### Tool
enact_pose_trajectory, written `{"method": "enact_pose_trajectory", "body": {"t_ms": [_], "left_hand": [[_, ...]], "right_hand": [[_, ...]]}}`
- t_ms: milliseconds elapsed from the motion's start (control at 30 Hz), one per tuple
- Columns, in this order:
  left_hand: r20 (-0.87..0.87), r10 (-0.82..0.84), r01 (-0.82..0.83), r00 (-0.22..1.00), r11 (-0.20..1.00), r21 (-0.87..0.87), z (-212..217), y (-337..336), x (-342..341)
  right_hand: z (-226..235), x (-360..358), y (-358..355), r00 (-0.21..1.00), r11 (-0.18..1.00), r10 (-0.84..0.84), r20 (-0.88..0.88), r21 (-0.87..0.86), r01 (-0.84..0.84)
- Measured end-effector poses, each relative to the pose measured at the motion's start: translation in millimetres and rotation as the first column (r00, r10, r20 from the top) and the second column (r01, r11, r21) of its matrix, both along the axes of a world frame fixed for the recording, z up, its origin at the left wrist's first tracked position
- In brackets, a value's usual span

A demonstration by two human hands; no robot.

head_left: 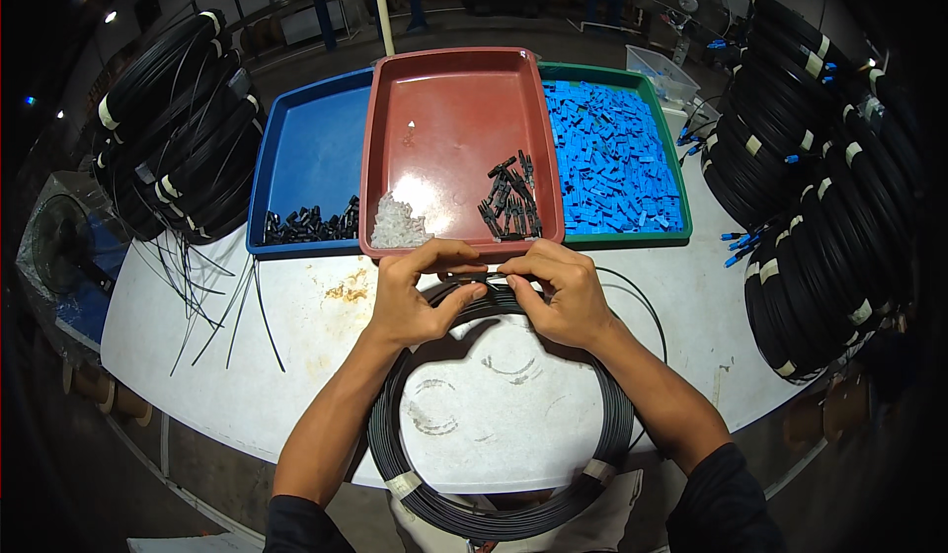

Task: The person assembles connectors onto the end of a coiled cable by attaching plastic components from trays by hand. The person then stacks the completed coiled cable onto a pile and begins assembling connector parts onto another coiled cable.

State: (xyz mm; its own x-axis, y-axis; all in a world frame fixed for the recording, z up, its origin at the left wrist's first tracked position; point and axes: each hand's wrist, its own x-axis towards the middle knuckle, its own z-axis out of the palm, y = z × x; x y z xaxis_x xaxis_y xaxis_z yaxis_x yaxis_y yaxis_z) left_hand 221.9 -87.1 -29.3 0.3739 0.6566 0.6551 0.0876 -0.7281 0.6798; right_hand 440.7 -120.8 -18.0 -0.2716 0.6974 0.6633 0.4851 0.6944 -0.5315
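A coil of black cable (pixel 387 425), bound with white tape, hangs over the near edge of the white table. Above its far side my two hands meet, fingertips almost touching. My left hand (pixel 423 291) is closed in a pinch on a small dark piece, mostly hidden by the fingers. My right hand (pixel 561 294) pinches thin black cable close to the left fingertips. A loose loop of cable (pixel 660 331) curves out to the right of that hand. Just beyond my fingers stands the red tray (pixel 454 109), with black slim connector parts (pixel 511 202) and small whitish pieces (pixel 397 223).
Left of the red tray is a blue tray (pixel 306 148) with short black parts (pixel 311 223); right is a green tray (pixel 671 197) full of blue connector pieces (pixel 612 158). Cable coils pile up at the left (pixel 183 128) and right (pixel 820 257). Loose cable ends (pixel 237 306) trail across the table's left.
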Motion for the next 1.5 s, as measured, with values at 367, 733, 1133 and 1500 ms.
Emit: {"method": "enact_pose_trajectory", "body": {"t_ms": [367, 733, 1133, 1500], "left_hand": [[0.009, 0.1, -0.1, 0.995, 0.995, 0.015, 5.8, -5.1, 4.6], [0.102, 0.058, -0.05, 0.993, 0.996, -0.075, 4.4, -6.7, 6.4], [0.174, -0.066, 0.1, 0.982, 0.975, -0.197, 0.4, -5.2, 5.7], [-0.161, 0.197, -0.057, 0.967, 0.784, 0.618, 13.5, -3.3, -1.8]], "right_hand": [[-0.9, -2.2, -1.9, 0.999, 0.998, 0.04, 0.011, 0.051, -0.04], [0.7, -5.5, -4.8, 0.999, 0.969, 0.023, 0.047, 0.244, -0.033], [0.2, -1.6, -1.6, 0.992, 0.929, 0.049, 0.12, 0.36, -0.09], [-2.1, -4.7, -1.9, 0.995, 0.94, 0.072, 0.064, 0.328, -0.089]]}}
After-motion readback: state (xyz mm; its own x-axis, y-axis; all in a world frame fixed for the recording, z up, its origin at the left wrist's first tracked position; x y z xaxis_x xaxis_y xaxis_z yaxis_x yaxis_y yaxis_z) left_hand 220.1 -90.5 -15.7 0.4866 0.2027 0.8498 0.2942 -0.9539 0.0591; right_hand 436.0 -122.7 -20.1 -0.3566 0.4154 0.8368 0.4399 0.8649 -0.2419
